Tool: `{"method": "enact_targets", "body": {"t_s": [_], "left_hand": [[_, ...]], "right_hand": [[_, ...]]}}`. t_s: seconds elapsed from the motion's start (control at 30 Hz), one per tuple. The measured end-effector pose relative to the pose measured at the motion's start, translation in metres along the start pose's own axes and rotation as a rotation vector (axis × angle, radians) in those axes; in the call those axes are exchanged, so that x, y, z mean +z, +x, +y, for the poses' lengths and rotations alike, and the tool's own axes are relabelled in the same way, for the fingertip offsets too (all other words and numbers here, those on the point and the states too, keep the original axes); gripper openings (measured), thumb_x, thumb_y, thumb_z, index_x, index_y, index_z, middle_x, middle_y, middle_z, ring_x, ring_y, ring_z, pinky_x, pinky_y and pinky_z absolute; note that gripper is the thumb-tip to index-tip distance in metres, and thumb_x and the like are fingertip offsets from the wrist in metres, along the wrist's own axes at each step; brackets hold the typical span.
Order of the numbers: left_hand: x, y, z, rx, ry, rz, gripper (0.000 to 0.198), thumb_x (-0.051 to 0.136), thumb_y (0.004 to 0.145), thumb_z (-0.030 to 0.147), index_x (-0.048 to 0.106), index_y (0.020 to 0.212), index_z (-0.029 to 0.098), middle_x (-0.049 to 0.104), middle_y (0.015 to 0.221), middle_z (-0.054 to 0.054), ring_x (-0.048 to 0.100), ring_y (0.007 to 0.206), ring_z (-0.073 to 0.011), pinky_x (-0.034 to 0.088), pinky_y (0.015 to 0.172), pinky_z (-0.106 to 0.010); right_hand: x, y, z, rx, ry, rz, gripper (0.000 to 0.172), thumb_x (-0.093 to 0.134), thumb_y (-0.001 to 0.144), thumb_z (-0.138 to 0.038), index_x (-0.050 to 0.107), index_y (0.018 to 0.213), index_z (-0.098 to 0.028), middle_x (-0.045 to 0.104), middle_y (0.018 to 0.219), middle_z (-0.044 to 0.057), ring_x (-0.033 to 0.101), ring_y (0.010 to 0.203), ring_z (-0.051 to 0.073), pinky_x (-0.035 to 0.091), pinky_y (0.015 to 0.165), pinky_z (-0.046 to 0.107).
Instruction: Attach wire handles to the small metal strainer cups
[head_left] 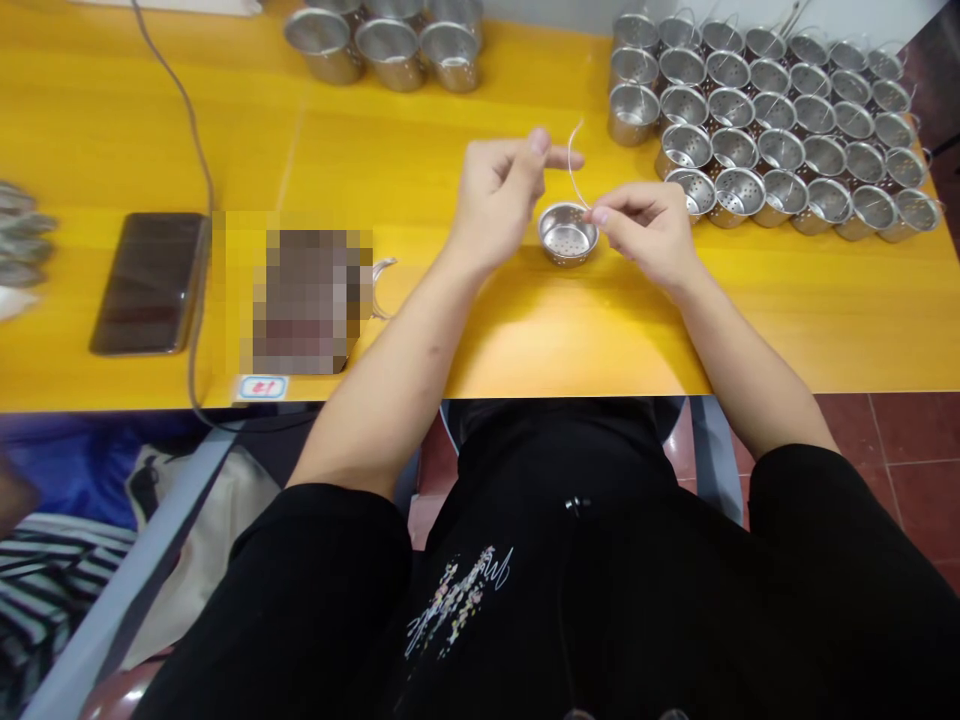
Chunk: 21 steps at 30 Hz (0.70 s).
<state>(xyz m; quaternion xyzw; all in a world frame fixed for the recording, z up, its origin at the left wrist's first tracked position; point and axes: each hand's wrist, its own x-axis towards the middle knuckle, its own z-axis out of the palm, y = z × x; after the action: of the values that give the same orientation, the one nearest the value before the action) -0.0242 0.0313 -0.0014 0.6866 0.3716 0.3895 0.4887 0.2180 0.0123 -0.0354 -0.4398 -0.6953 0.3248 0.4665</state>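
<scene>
A thin curved wire (574, 175) stands up between my two hands. Its lower end is pinched between the thumb and forefinger of my right hand (652, 230). My left hand (499, 195) is at the wire's left, forefinger stretched out against or just behind it and thumb raised; whether they touch is hard to tell. Beneath the hands, a small perforated metal cup (568, 238) sits upright on the yellow table (570, 340), its open top facing up. More bent wires (382, 290) lie by my left forearm, partly hidden by it.
Rows of perforated metal cups (780, 150), many with wire loops, fill the back right. More metal cups (390, 55) stand at the back. Leftward lie a phone (150, 285), a cable (196, 130), a blurred-out object (307, 300) and a label (262, 387) at the table edge.
</scene>
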Motion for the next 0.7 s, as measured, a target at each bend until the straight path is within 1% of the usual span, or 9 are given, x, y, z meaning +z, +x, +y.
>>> {"method": "enact_targets", "body": {"t_s": [0.1, 0.2, 0.3, 0.37, 0.43, 0.5, 0.6, 0.63, 0.7], "left_hand": [[0.000, 0.000, -0.003, 0.079, -0.044, 0.169, 0.080, 0.052, 0.094, 0.111, 0.089, 0.099, 0.041, 0.016, 0.056, -0.001, 0.045, 0.076, -0.0307, 0.025, 0.075, -0.046], [0.000, -0.001, -0.004, 0.063, -0.044, 0.124, 0.085, 0.053, 0.091, 0.116, 0.088, 0.094, 0.039, 0.019, 0.057, -0.003, 0.044, 0.081, -0.0303, 0.027, 0.079, -0.046], [0.002, -0.002, -0.002, 0.002, 0.009, 0.064, 0.084, 0.050, 0.088, 0.117, 0.086, 0.087, 0.041, 0.022, 0.056, -0.003, 0.043, 0.081, -0.0295, 0.028, 0.080, -0.046], [0.004, 0.000, -0.001, -0.005, 0.045, 0.028, 0.090, 0.045, 0.087, 0.120, 0.086, 0.088, 0.039, 0.019, 0.054, -0.002, 0.042, 0.081, -0.0284, 0.029, 0.080, -0.046], [0.004, 0.002, -0.002, 0.025, 0.062, 0.006, 0.099, 0.042, 0.087, 0.124, 0.086, 0.089, 0.036, 0.015, 0.052, 0.000, 0.044, 0.080, -0.0276, 0.033, 0.079, -0.047], [0.003, 0.003, -0.004, 0.054, 0.060, 0.048, 0.098, 0.045, 0.087, 0.123, 0.089, 0.090, 0.036, 0.018, 0.051, 0.000, 0.048, 0.078, -0.0289, 0.038, 0.077, -0.049], [-0.001, 0.000, -0.003, 0.061, 0.050, 0.136, 0.082, 0.053, 0.088, 0.115, 0.094, 0.097, 0.045, 0.029, 0.052, -0.002, 0.056, 0.072, -0.0345, 0.040, 0.072, -0.052], [-0.003, -0.001, -0.002, 0.067, 0.045, 0.135, 0.078, 0.055, 0.088, 0.113, 0.096, 0.100, 0.047, 0.032, 0.052, -0.003, 0.057, 0.070, -0.0356, 0.040, 0.070, -0.053], [-0.004, -0.005, 0.000, 0.086, 0.023, 0.115, 0.079, 0.055, 0.089, 0.113, 0.097, 0.098, 0.046, 0.032, 0.053, -0.003, 0.056, 0.065, -0.0351, 0.040, 0.067, -0.054]], "right_hand": [[0.001, 0.001, 0.000, -0.004, -0.034, 0.016, 0.059, 0.094, 0.104, -0.080, 0.082, 0.091, -0.024, 0.069, 0.075, 0.001, 0.075, 0.078, 0.022, 0.071, 0.076, 0.038], [0.001, 0.006, 0.003, 0.007, -0.056, 0.085, 0.060, 0.088, 0.108, -0.082, 0.081, 0.091, -0.025, 0.068, 0.074, 0.001, 0.077, 0.079, 0.023, 0.072, 0.077, 0.040], [0.000, 0.009, 0.002, 0.026, -0.012, 0.141, 0.068, 0.083, 0.106, -0.094, 0.081, 0.094, -0.026, 0.065, 0.073, 0.001, 0.077, 0.077, 0.023, 0.070, 0.071, 0.038], [-0.001, 0.008, -0.002, 0.039, 0.027, 0.136, 0.074, 0.083, 0.102, -0.101, 0.080, 0.094, -0.027, 0.064, 0.073, 0.001, 0.075, 0.075, 0.023, 0.068, 0.065, 0.036], [-0.001, 0.005, -0.007, 0.043, 0.045, 0.115, 0.075, 0.085, 0.099, -0.103, 0.080, 0.094, -0.028, 0.064, 0.072, 0.001, 0.074, 0.073, 0.022, 0.067, 0.063, 0.036], [-0.001, 0.002, -0.010, 0.031, 0.047, 0.078, 0.074, 0.088, 0.098, -0.102, 0.080, 0.093, -0.028, 0.064, 0.072, 0.002, 0.072, 0.072, 0.022, 0.068, 0.064, 0.037], [0.001, -0.001, -0.009, 0.002, 0.031, 0.019, 0.074, 0.090, 0.096, -0.101, 0.080, 0.091, -0.028, 0.064, 0.072, 0.002, 0.071, 0.072, 0.022, 0.068, 0.068, 0.040], [0.002, 0.000, -0.007, -0.010, 0.019, 0.016, 0.075, 0.089, 0.095, -0.102, 0.080, 0.089, -0.027, 0.064, 0.071, 0.002, 0.070, 0.072, 0.022, 0.068, 0.069, 0.040], [0.002, 0.002, -0.003, -0.034, -0.008, 0.038, 0.078, 0.087, 0.095, -0.104, 0.079, 0.087, -0.027, 0.064, 0.070, 0.001, 0.068, 0.071, 0.021, 0.067, 0.070, 0.040]]}}
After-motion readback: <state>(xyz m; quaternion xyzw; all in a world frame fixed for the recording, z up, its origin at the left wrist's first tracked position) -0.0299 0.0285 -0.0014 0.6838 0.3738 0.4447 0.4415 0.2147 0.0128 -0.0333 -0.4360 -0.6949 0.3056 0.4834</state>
